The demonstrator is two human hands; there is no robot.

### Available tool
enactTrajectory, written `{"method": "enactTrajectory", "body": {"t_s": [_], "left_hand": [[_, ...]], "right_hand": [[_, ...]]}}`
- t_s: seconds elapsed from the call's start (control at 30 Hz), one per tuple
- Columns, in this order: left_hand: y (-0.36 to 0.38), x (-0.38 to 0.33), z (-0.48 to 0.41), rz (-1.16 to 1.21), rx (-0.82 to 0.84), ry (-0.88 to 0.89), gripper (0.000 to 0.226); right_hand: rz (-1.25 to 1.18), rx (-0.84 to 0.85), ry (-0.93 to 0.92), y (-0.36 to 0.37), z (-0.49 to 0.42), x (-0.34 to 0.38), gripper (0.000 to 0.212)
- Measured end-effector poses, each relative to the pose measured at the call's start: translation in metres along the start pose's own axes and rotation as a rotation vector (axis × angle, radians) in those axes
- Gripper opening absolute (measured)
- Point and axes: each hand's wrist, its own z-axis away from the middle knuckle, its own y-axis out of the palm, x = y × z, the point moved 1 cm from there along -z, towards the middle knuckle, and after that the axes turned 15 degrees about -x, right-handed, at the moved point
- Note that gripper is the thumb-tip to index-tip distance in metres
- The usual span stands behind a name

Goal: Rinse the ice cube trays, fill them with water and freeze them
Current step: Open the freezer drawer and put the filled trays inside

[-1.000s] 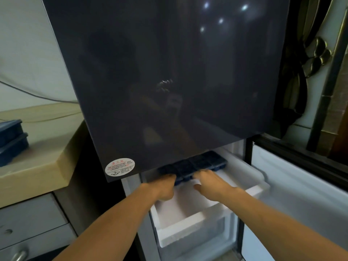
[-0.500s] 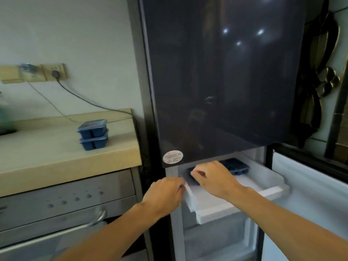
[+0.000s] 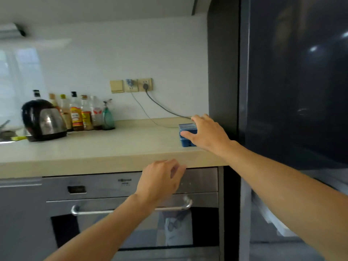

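Two blue ice cube trays point(image 3: 185, 129) sit stacked on the beige counter point(image 3: 105, 147), at its right end beside the fridge. My right hand point(image 3: 207, 134) reaches over the stack, thumb on the near side and fingers over the top and far side, gripping it. Most of the stack is hidden under that hand. My left hand point(image 3: 160, 182) hovers in front of the counter's edge, fingers loosely curled, holding nothing. The dark fridge door point(image 3: 293, 87) fills the right side. Below it a white freezer drawer point(image 3: 276, 221) shows partly behind my right arm.
A black and steel kettle point(image 3: 44, 122) and a row of sauce bottles point(image 3: 81, 114) stand at the counter's back left. A cable point(image 3: 162, 108) runs from the wall socket down to the counter. A steel oven point(image 3: 131, 187) with a bar handle point(image 3: 90, 211) sits under the counter.
My view swung left from the freezer drawer to the counter. Both hands left the drawer and the tray in it; my right hand now grips the stacked trays.
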Motion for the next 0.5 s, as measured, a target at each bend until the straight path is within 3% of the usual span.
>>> {"method": "enactTrajectory", "body": {"t_s": [0.13,0.33,0.5], "left_hand": [[-0.023,0.022,0.002,-0.043,-0.034,-0.025,0.056],[-0.024,0.021,-0.009,-0.015,-0.049,-0.014,0.039],[0.007,-0.001,-0.049,-0.018,-0.023,0.023,0.037]], "right_hand": [[0.174,0.093,0.036,0.03,-0.017,0.01,0.056],[0.01,0.019,0.102,0.02,-0.01,0.005,0.021],[-0.055,-0.05,0.047,-0.025,0.013,-0.015,0.023]]}}
